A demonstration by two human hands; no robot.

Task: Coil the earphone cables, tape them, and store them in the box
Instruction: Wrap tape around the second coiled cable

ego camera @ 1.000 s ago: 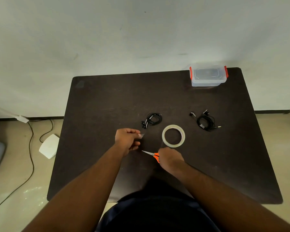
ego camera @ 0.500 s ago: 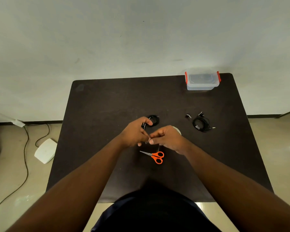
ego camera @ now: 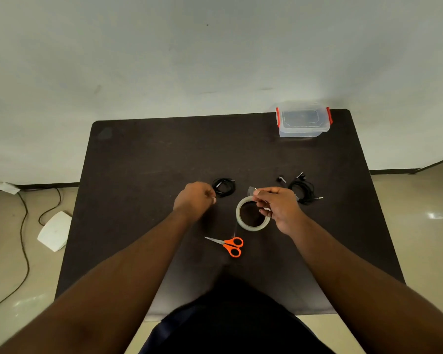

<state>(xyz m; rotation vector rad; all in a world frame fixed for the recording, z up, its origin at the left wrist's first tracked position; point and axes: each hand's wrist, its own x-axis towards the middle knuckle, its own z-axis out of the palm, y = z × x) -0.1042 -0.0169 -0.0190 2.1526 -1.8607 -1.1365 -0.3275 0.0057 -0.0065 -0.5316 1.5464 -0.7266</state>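
No brand, label or legible writing is seen on any item.

Surface: dark brown table (ego camera: 143, 159), matte, set against a plain pale wall (ego camera: 164, 60). Beige floor (ego camera: 8, 251) is seen at both sides; a white flat device (ego camera: 54, 231) and a black cord (ego camera: 23, 241) lie on it at the left.

Box (ego camera: 303, 123): clear plastic, lid on, red clips at either end; placed at the far right edge of the table.

Coiled earphones (ego camera: 225, 187): black, lying at table centre, just beside the left hand (ego camera: 193, 199). That hand's fingers are curled in; whether anything is gripped cannot be told.

Second earphones (ego camera: 302, 191): black, loosely bundled, to the right of the right hand (ego camera: 279, 208).

Tape piece (ego camera: 251, 191): small, clear, pinched between thumb and forefinger of the right hand, the other fingers half curled, held above the tape roll (ego camera: 241, 221).

Scissors (ego camera: 228, 245): orange handles, blades shut, laid flat near the roll on its near side.
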